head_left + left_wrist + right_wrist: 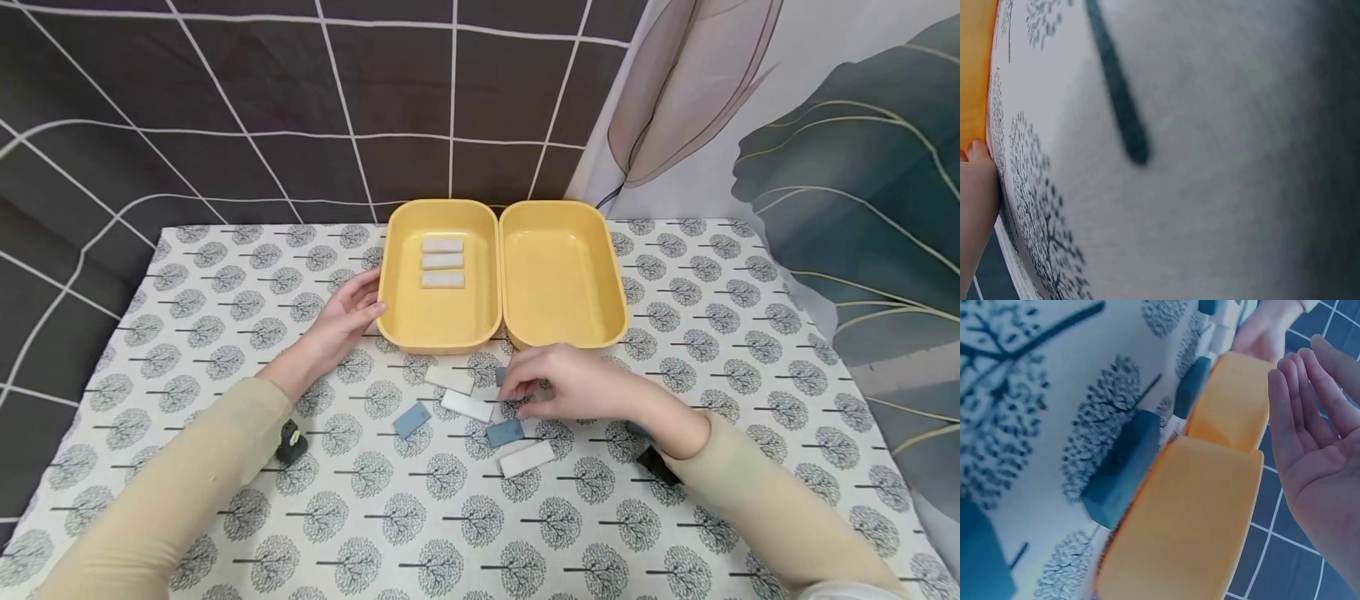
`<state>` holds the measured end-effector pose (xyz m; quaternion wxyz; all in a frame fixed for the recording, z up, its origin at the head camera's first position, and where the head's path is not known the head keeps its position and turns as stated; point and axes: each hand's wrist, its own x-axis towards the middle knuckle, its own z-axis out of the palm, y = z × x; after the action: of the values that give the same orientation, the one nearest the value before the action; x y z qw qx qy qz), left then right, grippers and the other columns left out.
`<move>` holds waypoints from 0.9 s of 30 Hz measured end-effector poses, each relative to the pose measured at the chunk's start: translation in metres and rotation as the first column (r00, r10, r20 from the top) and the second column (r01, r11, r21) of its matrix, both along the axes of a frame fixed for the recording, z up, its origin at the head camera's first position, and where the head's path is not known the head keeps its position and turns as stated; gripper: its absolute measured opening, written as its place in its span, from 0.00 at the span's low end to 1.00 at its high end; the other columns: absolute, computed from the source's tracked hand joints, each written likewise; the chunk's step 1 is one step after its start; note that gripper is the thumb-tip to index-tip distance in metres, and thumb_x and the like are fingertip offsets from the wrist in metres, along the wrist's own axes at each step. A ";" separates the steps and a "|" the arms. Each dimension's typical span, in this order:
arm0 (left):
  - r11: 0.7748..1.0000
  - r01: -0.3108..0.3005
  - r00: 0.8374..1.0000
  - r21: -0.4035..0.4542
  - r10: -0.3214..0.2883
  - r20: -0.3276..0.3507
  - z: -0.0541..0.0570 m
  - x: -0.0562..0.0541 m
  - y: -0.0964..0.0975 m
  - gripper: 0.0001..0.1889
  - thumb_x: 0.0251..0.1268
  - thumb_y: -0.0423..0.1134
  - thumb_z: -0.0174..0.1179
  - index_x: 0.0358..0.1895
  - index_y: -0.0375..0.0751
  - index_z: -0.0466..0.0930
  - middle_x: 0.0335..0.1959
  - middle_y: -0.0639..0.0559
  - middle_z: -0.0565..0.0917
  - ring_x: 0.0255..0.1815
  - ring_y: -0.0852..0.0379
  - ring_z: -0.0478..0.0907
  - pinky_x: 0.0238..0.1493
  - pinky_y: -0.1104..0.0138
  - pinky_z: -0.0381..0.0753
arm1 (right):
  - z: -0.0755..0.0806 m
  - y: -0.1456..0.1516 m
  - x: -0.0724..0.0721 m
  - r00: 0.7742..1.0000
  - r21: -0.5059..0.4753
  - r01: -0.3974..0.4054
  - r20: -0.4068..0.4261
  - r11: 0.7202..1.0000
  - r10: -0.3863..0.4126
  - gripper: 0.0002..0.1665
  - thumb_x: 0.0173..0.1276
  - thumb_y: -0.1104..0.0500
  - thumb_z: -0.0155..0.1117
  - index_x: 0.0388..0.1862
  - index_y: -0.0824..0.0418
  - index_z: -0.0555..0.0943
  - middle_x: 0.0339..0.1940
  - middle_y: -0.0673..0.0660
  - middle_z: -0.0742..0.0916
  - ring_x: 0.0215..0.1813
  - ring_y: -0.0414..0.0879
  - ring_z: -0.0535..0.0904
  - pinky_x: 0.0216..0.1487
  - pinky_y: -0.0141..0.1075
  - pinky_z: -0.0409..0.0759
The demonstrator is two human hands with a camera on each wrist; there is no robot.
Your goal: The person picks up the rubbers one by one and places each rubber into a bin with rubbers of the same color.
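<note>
My left hand (343, 321) rests against the outer left wall of the left yellow tray (438, 333); its fingertips touch the tray's side. Three whitish blocks (443, 262) lie in a column inside that tray. My right hand (573, 383) hovers over the cloth just in front of the right yellow tray (562, 332). In the right wrist view its fingers (1304, 394) are extended, loosely bent, with nothing between them. Near it lie a blue block (504, 432), a white block (467, 406) and another blue block (501, 377), partly hidden by the hand.
A cream block (448, 380), a blue block (412, 420) and a white block (527, 458) also lie loose on the tree-print cloth (360, 517). Another blue block (637, 428) shows partly beneath the right wrist. A dark tile-pattern curtain (285, 100) hangs behind the trays.
</note>
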<state>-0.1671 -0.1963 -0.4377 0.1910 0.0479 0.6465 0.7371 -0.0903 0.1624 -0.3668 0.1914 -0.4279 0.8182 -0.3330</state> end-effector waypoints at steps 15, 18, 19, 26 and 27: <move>1.000 0.000 1.000 0.004 0.000 -0.001 0.001 0.000 0.001 0.38 0.78 0.26 0.52 0.85 0.34 0.48 0.85 0.35 0.56 0.70 0.63 0.70 0.85 0.69 0.65 | -0.024 0.003 0.011 0.997 0.049 -0.060 0.055 0.997 0.057 0.16 0.59 0.66 0.81 0.46 0.59 0.90 0.44 0.50 0.91 0.45 0.39 0.86 0.52 0.27 0.89; 1.000 -0.003 1.000 0.008 0.003 0.000 0.000 0.000 0.001 0.38 0.78 0.26 0.52 0.85 0.34 0.48 0.84 0.35 0.56 0.70 0.64 0.70 0.84 0.69 0.65 | -0.026 0.004 0.014 0.996 0.061 -0.064 0.072 0.996 0.060 0.16 0.59 0.65 0.81 0.46 0.59 0.90 0.46 0.50 0.91 0.45 0.38 0.86 0.52 0.26 0.89; 1.000 -0.004 1.000 0.010 0.004 0.001 0.000 0.000 0.001 0.38 0.77 0.25 0.52 0.85 0.34 0.48 0.84 0.35 0.56 0.70 0.63 0.70 0.84 0.69 0.65 | -0.027 0.004 0.014 0.995 0.064 -0.066 0.073 0.996 0.061 0.16 0.59 0.65 0.81 0.46 0.59 0.89 0.46 0.50 0.91 0.45 0.38 0.86 0.52 0.26 0.89; 1.000 -0.010 1.000 0.009 0.010 0.005 0.000 0.000 0.001 0.37 0.78 0.24 0.50 0.86 0.35 0.48 0.85 0.36 0.55 0.70 0.63 0.70 0.85 0.68 0.65 | -0.032 0.004 0.019 0.996 0.107 -0.062 0.073 0.992 0.055 0.15 0.59 0.61 0.82 0.45 0.56 0.90 0.45 0.47 0.91 0.44 0.34 0.84 0.52 0.25 0.87; 1.000 -0.011 1.000 0.010 0.011 0.006 0.000 0.000 0.001 0.37 0.77 0.24 0.50 0.86 0.35 0.48 0.85 0.36 0.55 0.70 0.63 0.70 0.85 0.68 0.65 | -0.032 0.004 0.020 0.996 0.113 -0.060 0.070 0.992 0.052 0.15 0.59 0.61 0.82 0.45 0.55 0.90 0.45 0.46 0.91 0.44 0.33 0.84 0.51 0.25 0.87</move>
<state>-0.1670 -0.1954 -0.4372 0.1885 0.0432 0.6426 0.7414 -0.0705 0.1667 -0.3992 0.2525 -0.4276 0.8167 -0.2939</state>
